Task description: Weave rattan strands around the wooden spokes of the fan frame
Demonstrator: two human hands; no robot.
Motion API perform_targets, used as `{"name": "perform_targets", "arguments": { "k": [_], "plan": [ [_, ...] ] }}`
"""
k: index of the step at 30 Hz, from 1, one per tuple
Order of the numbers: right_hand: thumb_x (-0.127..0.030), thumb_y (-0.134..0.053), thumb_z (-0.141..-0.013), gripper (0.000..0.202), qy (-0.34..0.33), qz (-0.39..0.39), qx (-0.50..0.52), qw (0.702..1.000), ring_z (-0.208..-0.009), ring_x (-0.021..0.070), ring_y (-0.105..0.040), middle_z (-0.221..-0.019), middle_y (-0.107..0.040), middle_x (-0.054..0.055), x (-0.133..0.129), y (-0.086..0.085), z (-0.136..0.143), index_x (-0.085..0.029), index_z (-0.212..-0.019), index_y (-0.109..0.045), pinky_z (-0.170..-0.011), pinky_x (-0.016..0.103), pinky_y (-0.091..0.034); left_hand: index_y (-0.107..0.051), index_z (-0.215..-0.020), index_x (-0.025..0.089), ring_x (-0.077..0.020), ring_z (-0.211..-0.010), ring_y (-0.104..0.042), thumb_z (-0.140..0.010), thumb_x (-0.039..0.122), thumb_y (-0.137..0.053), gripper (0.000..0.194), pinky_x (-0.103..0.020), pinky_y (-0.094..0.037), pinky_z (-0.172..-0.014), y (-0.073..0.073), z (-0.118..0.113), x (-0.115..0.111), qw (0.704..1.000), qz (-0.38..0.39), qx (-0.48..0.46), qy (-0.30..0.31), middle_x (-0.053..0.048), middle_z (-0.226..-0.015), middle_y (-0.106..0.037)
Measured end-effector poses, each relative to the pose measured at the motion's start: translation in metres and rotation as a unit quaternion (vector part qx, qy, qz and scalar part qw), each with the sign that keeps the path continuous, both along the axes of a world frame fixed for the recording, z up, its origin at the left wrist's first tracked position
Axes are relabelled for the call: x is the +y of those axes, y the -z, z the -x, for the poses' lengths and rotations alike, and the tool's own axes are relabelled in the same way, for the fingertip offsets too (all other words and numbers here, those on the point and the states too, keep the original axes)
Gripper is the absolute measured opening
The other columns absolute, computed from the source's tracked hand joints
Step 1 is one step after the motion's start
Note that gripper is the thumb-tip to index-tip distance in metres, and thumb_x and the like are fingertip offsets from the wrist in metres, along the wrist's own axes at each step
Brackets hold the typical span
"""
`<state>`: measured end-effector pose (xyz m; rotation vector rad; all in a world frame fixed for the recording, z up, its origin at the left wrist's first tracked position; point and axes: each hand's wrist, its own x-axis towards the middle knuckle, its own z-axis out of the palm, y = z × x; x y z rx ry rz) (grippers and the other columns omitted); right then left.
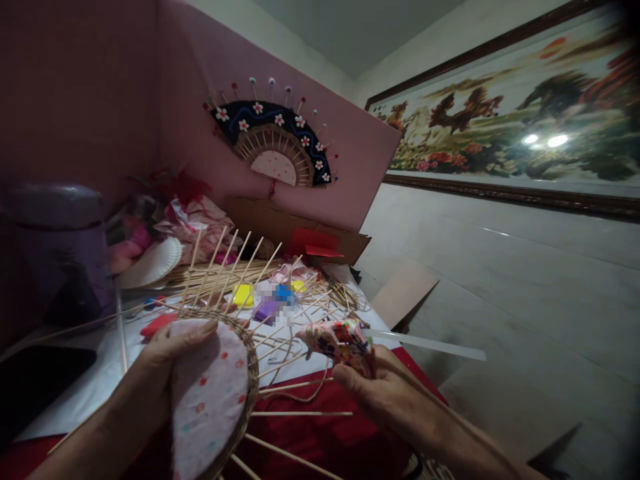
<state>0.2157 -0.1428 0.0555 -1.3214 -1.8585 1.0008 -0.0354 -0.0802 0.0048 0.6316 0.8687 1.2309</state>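
My left hand (pixel 177 343) grips a half-round fan base (pixel 213 393) covered in white cloth with small red flowers, thumb on its face. Woven cord (pixel 253 363) edges the curve, and thin wooden sticks (pixel 303 414) fan outward from it. In my right hand (pixel 373 387) is a hot glue gun (pixel 340 340) wrapped in floral cloth. A translucent glue stick (pixel 430 343) pokes out of its back end. The gun's nozzle points left toward the fan's sticks, and I cannot tell whether it touches any.
Clay packs in yellow (pixel 243 295) and purple (pixel 267 310) lie on the white table covering, near loose sticks (pixel 215 277) and cord scraps. At left stand a purple cylindrical container (pixel 65 253) and a paper plate (pixel 153 265). A finished fan (pixel 280 130) hangs on the pink board (pixel 350 160).
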Motion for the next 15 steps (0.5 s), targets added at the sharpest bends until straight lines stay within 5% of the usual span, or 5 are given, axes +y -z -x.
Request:
{"name": "perform_targets", "arguments": {
  "k": [15],
  "plan": [
    [-0.035, -0.054, -0.085, 0.018, 0.0, -0.016, -0.017, 1.0, -0.092, 0.017, -0.056, -0.081, -0.063, 0.0, -0.0021, -0.0007, 0.0005, -0.022, -0.088, -0.065, -0.091, 0.03, -0.041, -0.068, -0.061, 0.013, -0.0234, -0.048, -0.063, -0.043, 0.023, -0.079, 0.023, -0.032, -0.051, -0.045, 0.0036, 0.0013, 0.0, 1.0, -0.006, 0.014, 0.005, -0.011, -0.059, -0.069]
  ]
}}
